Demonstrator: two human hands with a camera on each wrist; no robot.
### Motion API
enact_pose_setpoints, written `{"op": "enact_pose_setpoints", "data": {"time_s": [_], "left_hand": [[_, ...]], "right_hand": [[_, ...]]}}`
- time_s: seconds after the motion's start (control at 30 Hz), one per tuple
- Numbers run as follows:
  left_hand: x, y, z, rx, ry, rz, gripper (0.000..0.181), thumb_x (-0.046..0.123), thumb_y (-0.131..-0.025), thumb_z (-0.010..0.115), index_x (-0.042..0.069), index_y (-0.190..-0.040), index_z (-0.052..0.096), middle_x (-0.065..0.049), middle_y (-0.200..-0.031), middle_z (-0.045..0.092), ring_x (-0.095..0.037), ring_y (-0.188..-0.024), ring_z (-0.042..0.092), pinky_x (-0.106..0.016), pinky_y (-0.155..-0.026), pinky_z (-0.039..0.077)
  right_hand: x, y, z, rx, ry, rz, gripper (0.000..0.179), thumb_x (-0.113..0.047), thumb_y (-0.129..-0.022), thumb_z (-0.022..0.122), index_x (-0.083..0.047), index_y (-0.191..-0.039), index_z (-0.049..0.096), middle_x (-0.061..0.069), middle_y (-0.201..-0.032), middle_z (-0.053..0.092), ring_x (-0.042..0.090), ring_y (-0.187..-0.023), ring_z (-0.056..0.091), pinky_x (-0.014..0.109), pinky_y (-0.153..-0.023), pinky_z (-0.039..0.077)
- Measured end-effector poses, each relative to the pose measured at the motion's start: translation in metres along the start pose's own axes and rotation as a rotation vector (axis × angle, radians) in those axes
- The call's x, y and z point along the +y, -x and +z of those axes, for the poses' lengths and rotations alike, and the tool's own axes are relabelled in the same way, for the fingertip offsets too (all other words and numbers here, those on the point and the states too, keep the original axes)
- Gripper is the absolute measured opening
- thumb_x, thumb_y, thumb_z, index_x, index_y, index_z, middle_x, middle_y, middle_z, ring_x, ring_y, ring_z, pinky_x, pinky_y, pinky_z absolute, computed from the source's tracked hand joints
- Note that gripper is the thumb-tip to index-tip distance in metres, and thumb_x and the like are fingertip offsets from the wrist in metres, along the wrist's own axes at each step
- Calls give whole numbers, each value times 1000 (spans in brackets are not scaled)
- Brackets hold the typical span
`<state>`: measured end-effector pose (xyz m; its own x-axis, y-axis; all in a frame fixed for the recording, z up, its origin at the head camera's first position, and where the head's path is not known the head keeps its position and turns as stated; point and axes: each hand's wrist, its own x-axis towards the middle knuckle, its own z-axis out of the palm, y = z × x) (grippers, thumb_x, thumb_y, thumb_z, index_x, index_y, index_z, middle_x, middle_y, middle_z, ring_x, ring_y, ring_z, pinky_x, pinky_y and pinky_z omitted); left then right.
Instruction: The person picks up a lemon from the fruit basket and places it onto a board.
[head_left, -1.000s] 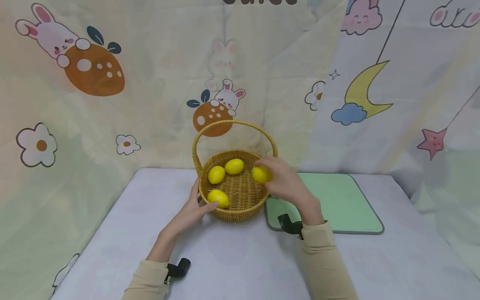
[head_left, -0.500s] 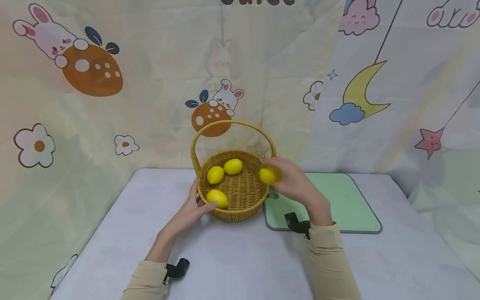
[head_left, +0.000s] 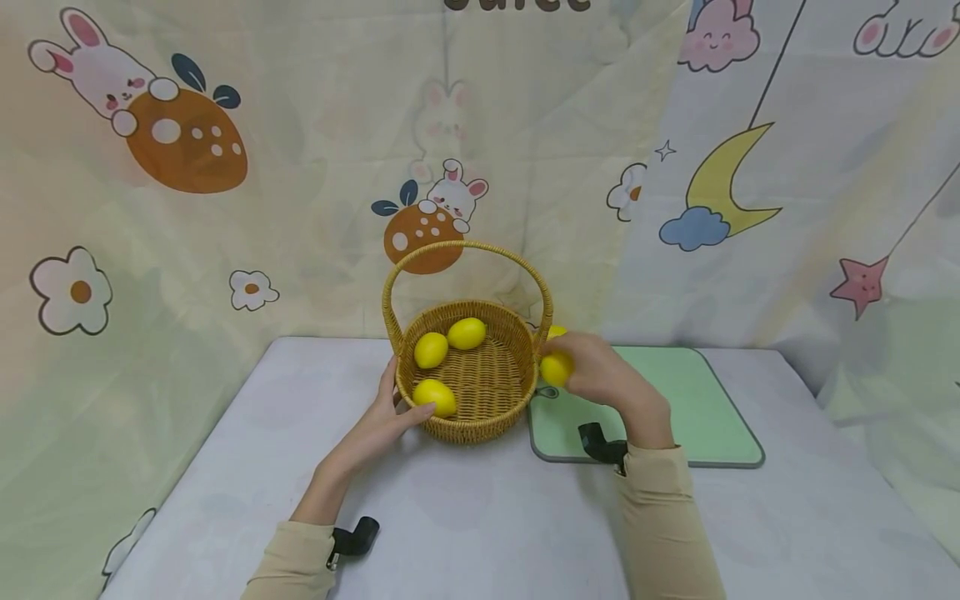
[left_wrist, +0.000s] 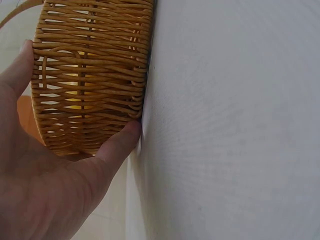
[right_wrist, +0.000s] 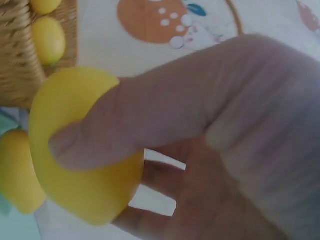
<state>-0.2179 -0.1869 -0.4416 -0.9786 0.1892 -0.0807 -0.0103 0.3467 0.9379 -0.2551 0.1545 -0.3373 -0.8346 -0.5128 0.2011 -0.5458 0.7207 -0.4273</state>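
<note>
The left hand (head_left: 375, 433) holds the wicker basket (head_left: 472, 432) at its near left side, thumb over the rim and another finger low against the wall by the base; the basket stands on the white desk (head_left: 465, 517), its arched handle (head_left: 468, 245) running from left to right above the opening; inside are 3 yellow lemons: the near lemon (head_left: 435, 398) by the left hand's thumb, the left lemon (head_left: 431, 350) by the wall, and the far lemon (head_left: 467, 333) just beside it.

The right hand (head_left: 603, 375), to the right of the basket, pinches a 4th lemon (right_wrist: 85, 190) between thumb and fingers, the thumb pressed on its side; a 5th lemon (right_wrist: 20, 170), partly hidden, is near it; whether those 2 touch I cannot tell.

A green board (head_left: 675, 417) with a grey edge lies on the desk right of the basket, partly under the right hand in view; both sleeves (head_left: 292, 558) are beige, with a black device (head_left: 356, 537) at each wrist; on the far side hangs a pale backdrop (head_left: 322, 208) printed with rabbits, flowers and a yellow moon.
</note>
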Motion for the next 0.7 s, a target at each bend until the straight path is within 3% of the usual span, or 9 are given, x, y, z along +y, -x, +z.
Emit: {"op": "enact_pose_setpoints", "data": {"time_s": [0.13, 0.37, 0.53, 0.7], "left_hand": [[1, 1, 0, 3, 0, 8, 107, 56, -88, 69, 50, -151, -17, 9, -166, -14, -35, -156, 5, -69, -118, 14], [0, 1, 0, 2, 5, 2, 107, 55, -88, 68, 50, -151, -18, 9, -166, -14, -35, -156, 4, -69, -118, 13], [6, 3, -1, -13, 19, -18, 110, 50, -90, 69, 42, -154, -20, 6, -166, -16, -35, -156, 2, -69, -119, 11], [23, 11, -3, -32, 34, -32, 111, 43, -92, 69, 29, -157, -19, 1, -167, -17, -36, -155, 2, -67, -119, 10]], "right_hand": [[12, -3, 10, -48, 21, 52, 48, 18, -72, 55, -8, -107, 74, 6, -101, 68, 25, -88, 53, 36, -78, 45], [26, -8, 30, -199, 1, 122, 36, 10, -79, 59, -9, -107, 73, 4, -96, 65, 21, -85, 52, 33, -76, 41], [27, -10, 38, -219, 35, 172, 35, 7, -82, 57, -11, -107, 73, 3, -96, 65, 21, -84, 52, 34, -75, 42], [23, -10, 38, -222, 71, 199, 32, 6, -84, 57, -12, -105, 72, 4, -94, 64, 22, -83, 52, 34, -74, 42]]}}
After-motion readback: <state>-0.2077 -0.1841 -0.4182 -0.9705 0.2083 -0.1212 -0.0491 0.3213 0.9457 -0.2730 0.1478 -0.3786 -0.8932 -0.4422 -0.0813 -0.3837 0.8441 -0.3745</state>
